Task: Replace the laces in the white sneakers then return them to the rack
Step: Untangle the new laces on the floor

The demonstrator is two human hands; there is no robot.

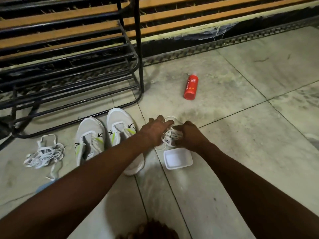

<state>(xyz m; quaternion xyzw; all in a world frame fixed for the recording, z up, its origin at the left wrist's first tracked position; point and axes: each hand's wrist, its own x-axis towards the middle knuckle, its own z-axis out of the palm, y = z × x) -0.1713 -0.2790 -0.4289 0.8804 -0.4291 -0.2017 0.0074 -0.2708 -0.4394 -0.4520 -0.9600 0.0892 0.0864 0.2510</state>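
Two white sneakers stand side by side on the tiled floor, toes toward the rack: the left sneaker and the right sneaker, both with no laces in them. A bundle of white laces lies on the floor right of the shoes. My right hand is closed on this bundle. My left hand rests on the same bundle with its fingers spread across it. A second tangle of white laces lies loose on the floor left of the sneakers.
A black metal shoe rack with bare shelves stands at the back left. A red bottle lies on the floor behind my hands. A shallow white tray sits just in front of the bundle.
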